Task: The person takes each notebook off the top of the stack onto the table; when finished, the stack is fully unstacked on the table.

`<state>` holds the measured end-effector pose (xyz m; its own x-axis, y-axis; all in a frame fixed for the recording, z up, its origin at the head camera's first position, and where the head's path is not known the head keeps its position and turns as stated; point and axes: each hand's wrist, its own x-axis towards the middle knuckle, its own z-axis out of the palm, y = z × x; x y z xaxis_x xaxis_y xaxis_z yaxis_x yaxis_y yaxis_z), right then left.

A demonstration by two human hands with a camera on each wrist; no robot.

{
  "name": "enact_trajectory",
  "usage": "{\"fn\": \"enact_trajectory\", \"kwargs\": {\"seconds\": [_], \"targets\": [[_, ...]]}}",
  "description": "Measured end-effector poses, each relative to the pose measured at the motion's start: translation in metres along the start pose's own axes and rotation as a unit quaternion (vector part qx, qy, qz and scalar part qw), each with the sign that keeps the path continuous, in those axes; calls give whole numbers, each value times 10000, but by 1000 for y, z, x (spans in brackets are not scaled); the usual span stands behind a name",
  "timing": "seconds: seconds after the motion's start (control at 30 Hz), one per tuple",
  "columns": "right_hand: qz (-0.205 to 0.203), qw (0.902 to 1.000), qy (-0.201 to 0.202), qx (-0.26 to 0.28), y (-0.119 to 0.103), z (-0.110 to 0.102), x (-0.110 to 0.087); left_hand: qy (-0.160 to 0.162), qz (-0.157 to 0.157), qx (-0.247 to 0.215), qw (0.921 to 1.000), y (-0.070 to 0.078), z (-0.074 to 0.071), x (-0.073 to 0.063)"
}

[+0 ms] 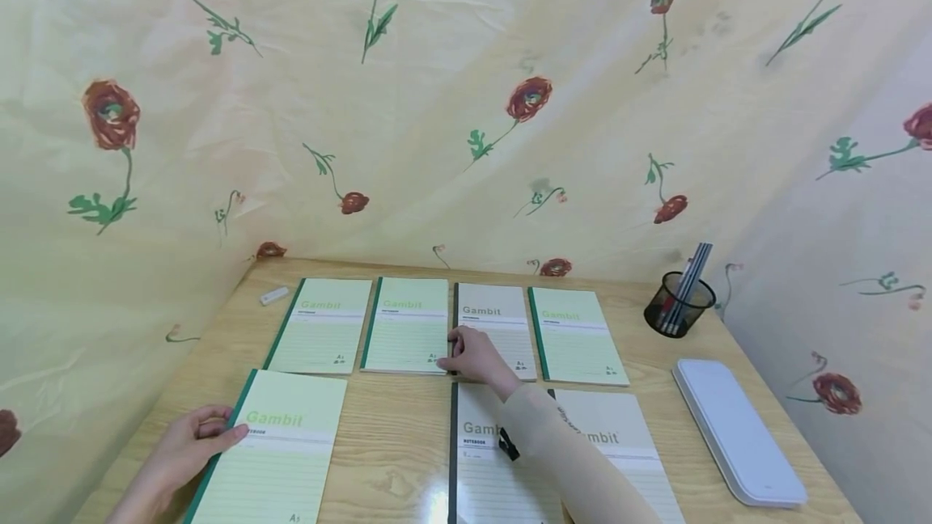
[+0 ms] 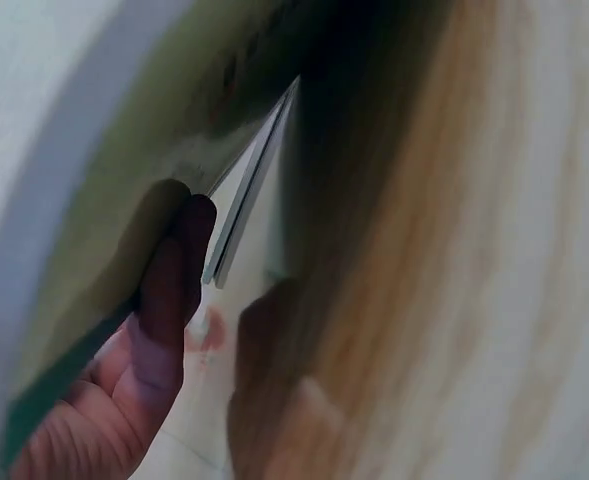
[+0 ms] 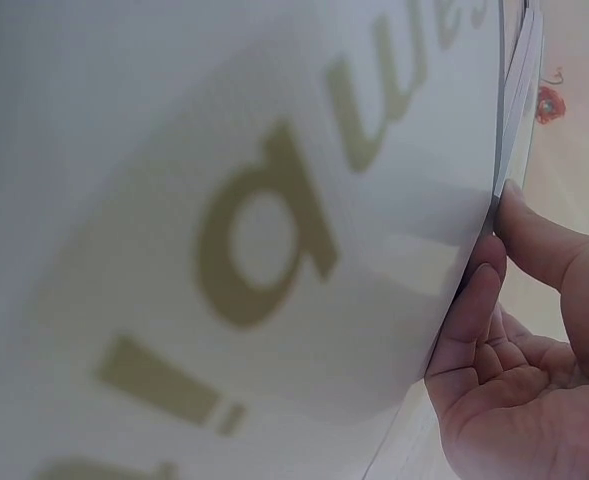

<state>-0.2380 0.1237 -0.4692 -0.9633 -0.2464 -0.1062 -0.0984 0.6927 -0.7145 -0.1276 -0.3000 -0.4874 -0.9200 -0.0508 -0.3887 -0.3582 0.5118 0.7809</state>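
Note:
My left hand [image 1: 191, 445] grips the left edge of a green-spined Gambit notebook [image 1: 280, 455] at the front left, thumb on the cover. In the left wrist view its fingers [image 2: 169, 260] are at the underside, and that edge is raised off the table. My right hand [image 1: 473, 356] is in the back row, where a green-spined notebook [image 1: 408, 322] meets a dark-spined grey notebook [image 1: 498, 314]. Its thumb is by the green one's lower right corner, its other fingers curled near the dark spine. Whether it pinches either notebook is unclear.
Two more green-spined notebooks [image 1: 324, 322] [image 1: 578, 338] are at the ends of the back row. Grey notebooks [image 1: 473, 475] [image 1: 633, 459] lie under the right forearm. An eraser-like white block [image 1: 274, 295], a mesh pen cup [image 1: 677, 314] and a white case [image 1: 739, 431] are on the table.

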Motion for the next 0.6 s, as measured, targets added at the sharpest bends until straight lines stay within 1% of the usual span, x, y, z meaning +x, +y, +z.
{"fn": "enact_trajectory", "kwargs": {"seconds": [0.13,0.37,0.47,0.6], "targets": [[-8,10000,-15,-31,1,1,0,63,3,37,10000,-2,2,0],[20,10000,18,-23,2,1,2,88,154,394,9991,0,3,-1],[10,10000,20,-44,3,1,2,100,165,502,9986,1,4,-2],[-16,10000,33,-69,3,2,3,171,270,725,9969,2,4,-4]]}}
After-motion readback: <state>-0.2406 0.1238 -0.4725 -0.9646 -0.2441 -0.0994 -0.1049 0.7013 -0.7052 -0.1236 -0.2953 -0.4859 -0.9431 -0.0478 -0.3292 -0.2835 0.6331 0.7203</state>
